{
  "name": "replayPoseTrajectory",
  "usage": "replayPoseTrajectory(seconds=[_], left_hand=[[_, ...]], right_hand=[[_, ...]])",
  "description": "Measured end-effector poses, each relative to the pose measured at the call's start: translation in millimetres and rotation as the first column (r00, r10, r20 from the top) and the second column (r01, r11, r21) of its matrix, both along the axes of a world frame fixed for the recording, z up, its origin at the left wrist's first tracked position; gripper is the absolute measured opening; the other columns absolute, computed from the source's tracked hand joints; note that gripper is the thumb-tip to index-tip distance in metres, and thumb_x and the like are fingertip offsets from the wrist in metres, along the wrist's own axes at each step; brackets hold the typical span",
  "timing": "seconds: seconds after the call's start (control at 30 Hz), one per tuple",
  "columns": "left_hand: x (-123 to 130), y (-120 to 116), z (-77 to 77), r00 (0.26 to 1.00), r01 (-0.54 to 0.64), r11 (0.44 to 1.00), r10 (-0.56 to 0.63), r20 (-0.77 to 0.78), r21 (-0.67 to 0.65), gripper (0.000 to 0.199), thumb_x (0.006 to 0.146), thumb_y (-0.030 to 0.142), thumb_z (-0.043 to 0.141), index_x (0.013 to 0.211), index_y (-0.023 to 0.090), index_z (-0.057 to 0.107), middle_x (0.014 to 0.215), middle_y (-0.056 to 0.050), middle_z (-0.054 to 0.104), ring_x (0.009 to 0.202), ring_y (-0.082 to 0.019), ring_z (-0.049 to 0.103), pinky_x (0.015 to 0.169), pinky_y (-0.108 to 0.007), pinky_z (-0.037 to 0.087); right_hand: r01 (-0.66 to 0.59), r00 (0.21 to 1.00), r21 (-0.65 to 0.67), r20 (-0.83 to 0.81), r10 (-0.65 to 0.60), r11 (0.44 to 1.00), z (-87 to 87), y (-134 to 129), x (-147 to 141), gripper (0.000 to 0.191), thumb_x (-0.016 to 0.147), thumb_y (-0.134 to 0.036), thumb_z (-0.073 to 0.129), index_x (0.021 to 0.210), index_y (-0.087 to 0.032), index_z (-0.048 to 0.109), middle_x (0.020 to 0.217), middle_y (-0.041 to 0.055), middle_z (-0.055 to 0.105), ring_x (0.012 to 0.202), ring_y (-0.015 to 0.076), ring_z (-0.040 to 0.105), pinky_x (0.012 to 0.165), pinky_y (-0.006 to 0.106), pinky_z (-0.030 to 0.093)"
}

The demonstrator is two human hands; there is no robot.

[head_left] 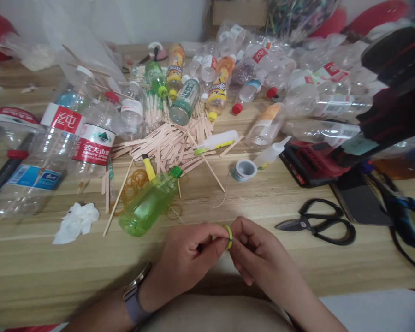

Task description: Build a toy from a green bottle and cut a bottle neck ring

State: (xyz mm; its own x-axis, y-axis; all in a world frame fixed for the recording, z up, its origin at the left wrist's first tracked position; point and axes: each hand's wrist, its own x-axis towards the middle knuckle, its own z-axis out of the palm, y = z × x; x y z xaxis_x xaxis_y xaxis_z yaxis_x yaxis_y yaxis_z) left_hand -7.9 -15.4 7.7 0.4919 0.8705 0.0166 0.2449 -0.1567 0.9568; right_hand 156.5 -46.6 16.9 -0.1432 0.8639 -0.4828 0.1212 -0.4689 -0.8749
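Observation:
Between my hands, at the table's near edge, is a small yellow-green ring with a dark mark on it. My left hand, with a watch on its wrist, pinches the ring from the left. From the right, the fingertips of my right hand close on the same ring. A thin thread shows just above my left hand. Beyond that hand a green bottle lies on its side. Black-handled scissors rest to the right of my right hand.
Wooden sticks lie piled mid-table, with rubber bands, a glue bottle and a thread spool nearby. Plastic bottles stand left; more fill the back. Crumpled tissue lies left, a red-black power tool right.

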Motion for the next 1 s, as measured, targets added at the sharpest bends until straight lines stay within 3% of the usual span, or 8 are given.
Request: replayPoseTrajectory(seconds=[0.1,0.2,0.33,0.43,0.57,0.73,0.87,1.0], left_hand=[[0.2,-3.7,-2.5,0.999,-0.019,0.999,0.020,0.028,-0.042,0.014,0.088,0.018,0.054,0.077,0.021,0.064,0.050,0.009,0.048,0.043,-0.007,0.043,0.048,-0.020,0.032],[0.9,-6.5,-6.9,0.996,-0.056,0.993,0.062,0.058,-0.108,0.011,0.085,0.020,0.052,0.075,0.021,0.058,0.049,0.010,0.046,0.042,-0.007,0.040,0.047,-0.020,0.032],[2.0,-7.2,-10.5,0.991,-0.100,0.983,0.113,0.077,-0.157,0.013,0.083,0.023,0.052,0.070,0.022,0.053,0.047,0.010,0.042,0.041,-0.007,0.037,0.044,-0.020,0.028],[2.1,-6.6,-11.9,0.990,-0.079,0.981,0.098,0.101,-0.180,0.013,0.083,0.024,0.052,0.071,0.021,0.053,0.048,0.009,0.042,0.042,-0.007,0.037,0.043,-0.019,0.028],[1.7,-4.3,-11.3,0.988,-0.085,0.972,0.110,0.106,-0.219,0.014,0.083,0.027,0.055,0.070,0.021,0.052,0.049,0.009,0.042,0.043,-0.008,0.038,0.042,-0.018,0.028],[2.6,1.6,-5.6,0.980,-0.093,0.947,0.142,0.142,-0.308,0.016,0.079,0.031,0.057,0.069,0.022,0.048,0.049,0.010,0.040,0.041,-0.007,0.037,0.041,-0.017,0.028],[3.4,4.9,-5.0,0.975,-0.088,0.929,0.155,0.160,-0.361,0.019,0.078,0.033,0.058,0.068,0.022,0.046,0.048,0.011,0.039,0.041,-0.006,0.037,0.040,-0.016,0.028],[2.9,6.0,-7.1,0.964,-0.091,0.909,0.183,0.192,-0.408,0.017,0.076,0.032,0.059,0.071,0.022,0.047,0.050,0.011,0.041,0.040,-0.005,0.036,0.039,-0.015,0.031]], right_hand=[[-0.037,0.988,0.130,0.152,0.017,0.991,0.3,1.6,5.5,0.031,0.088,-0.048,0.057,0.070,-0.023,0.050,0.052,-0.0067,0.048,0.043,0.0096,0.044,0.042,0.021,0.035],[-0.020,0.919,0.332,0.377,-0.113,0.943,4.8,6.8,24.5,0.023,0.087,-0.044,0.061,0.079,-0.022,0.061,0.063,-0.0005,0.060,0.054,0.0140,0.055,0.048,0.024,0.043],[0.085,0.735,0.536,0.536,-0.416,0.840,12.7,25.1,66.4,0.032,0.086,-0.053,0.060,0.090,-0.022,0.066,0.083,0.0076,0.070,0.063,0.0188,0.061,0.051,0.029,0.048],[0.127,0.606,0.603,0.581,-0.543,0.788,13.3,50.2,94.1,0.040,0.082,-0.054,0.064,0.102,-0.019,0.065,0.092,0.0114,0.072,0.068,0.0215,0.064,0.057,0.034,0.051],[0.064,0.637,0.558,0.616,-0.464,0.828,4.3,87.4,108.8,0.048,0.080,-0.045,0.068,0.116,-0.015,0.062,0.115,0.0179,0.072,0.074,0.0235,0.068,0.059,0.035,0.052],[-0.003,0.639,0.542,0.647,-0.415,0.840,-8.9,114.0,103.9,0.026,0.076,-0.037,0.070,0.093,-0.019,0.064,0.095,0.0113,0.075,0.069,0.0221,0.066,0.064,0.035,0.049],[-0.020,0.606,0.573,0.659,-0.446,0.819,-7.7,114.0,101.0,0.026,0.072,-0.043,0.071,0.079,-0.023,0.056,0.081,0.0078,0.070,0.074,0.0253,0.064,0.068,0.037,0.047],[-0.060,0.615,0.664,0.613,-0.496,0.745,3.9,89.7,96.6,0.033,0.070,-0.047,0.073,0.083,-0.025,0.053,0.087,0.0072,0.067,0.082,0.0277,0.062,0.076,0.041,0.048]])
